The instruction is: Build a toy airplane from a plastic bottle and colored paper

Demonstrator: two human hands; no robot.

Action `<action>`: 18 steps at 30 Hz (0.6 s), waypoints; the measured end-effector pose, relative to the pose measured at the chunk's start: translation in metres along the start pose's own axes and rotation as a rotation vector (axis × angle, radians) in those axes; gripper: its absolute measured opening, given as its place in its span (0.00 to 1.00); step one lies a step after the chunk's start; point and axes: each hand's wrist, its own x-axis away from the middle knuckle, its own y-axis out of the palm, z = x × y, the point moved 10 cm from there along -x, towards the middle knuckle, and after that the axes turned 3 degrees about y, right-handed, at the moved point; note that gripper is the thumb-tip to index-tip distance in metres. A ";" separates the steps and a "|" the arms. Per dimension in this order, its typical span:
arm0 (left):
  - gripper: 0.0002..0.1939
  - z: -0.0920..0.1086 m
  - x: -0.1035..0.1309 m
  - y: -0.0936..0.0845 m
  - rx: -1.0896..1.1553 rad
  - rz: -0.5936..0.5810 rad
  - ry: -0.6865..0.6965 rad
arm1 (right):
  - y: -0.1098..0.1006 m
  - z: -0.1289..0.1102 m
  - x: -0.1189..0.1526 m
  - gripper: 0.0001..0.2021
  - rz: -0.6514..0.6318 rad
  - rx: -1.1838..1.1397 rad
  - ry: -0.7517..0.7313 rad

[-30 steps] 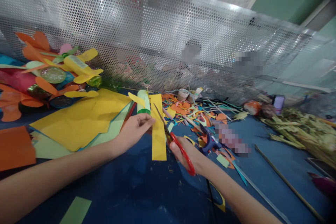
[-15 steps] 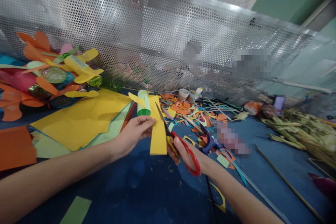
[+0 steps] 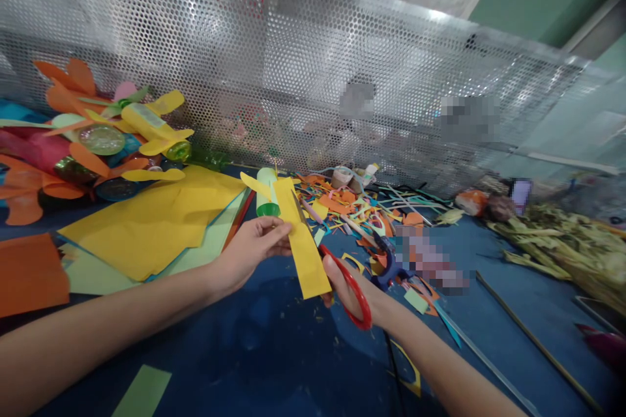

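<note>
My left hand [image 3: 261, 244] pinches the left edge of a yellow paper strip [image 3: 304, 251], which slants down to the right. My right hand [image 3: 340, 287] is closed on red-handled scissors [image 3: 362, 306]. Their blades lie along the strip's right edge and are mostly hidden behind the paper. Just beyond my left hand stands a pale green roll [image 3: 267, 186] with a darker green, shiny lower end and a yellow paper petal [image 3: 252, 187] at its side.
Yellow sheets [image 3: 161, 221] lie at left, beside flower-like paper and bottle pieces [image 3: 156, 124]. Colourful scraps [image 3: 342, 202] and a blue-handled tool [image 3: 388, 267] lie ahead and to the right. A perforated metal screen [image 3: 303, 65] stands behind; dried husks [image 3: 572, 241] lie far right.
The yellow strip has tilted, its near end swinging right across the scissors. The blades, visible before, are now largely covered. Both hands have stayed nearly in place.
</note>
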 end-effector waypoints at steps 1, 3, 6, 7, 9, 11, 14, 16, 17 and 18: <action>0.09 0.000 0.000 0.000 0.001 0.004 -0.004 | 0.000 0.001 0.000 0.30 0.007 0.009 0.002; 0.09 -0.001 0.000 0.000 0.007 0.004 -0.010 | -0.001 0.004 -0.002 0.30 0.025 0.030 0.010; 0.09 -0.001 0.000 0.001 0.016 -0.004 -0.015 | -0.001 0.012 -0.004 0.31 0.043 0.038 0.026; 0.09 -0.001 0.000 0.001 0.018 -0.005 -0.015 | 0.000 0.013 -0.005 0.31 0.044 0.035 0.022; 0.08 -0.002 -0.001 0.000 0.017 -0.004 -0.017 | 0.001 0.014 -0.005 0.31 0.045 0.026 0.004; 0.08 -0.002 -0.001 0.000 0.016 -0.008 -0.017 | 0.002 0.013 -0.006 0.31 0.050 0.012 -0.004; 0.08 -0.002 0.000 0.001 0.016 -0.012 -0.016 | 0.002 0.013 -0.005 0.30 0.057 -0.007 0.016; 0.08 -0.002 0.000 0.000 0.019 -0.004 -0.021 | 0.002 0.011 -0.005 0.30 0.056 -0.006 0.021; 0.08 -0.002 0.000 0.000 0.021 0.000 -0.025 | 0.003 0.010 -0.006 0.30 0.055 -0.001 0.018; 0.08 -0.003 0.000 0.000 0.022 0.002 -0.029 | 0.003 0.010 -0.006 0.30 0.057 0.004 0.013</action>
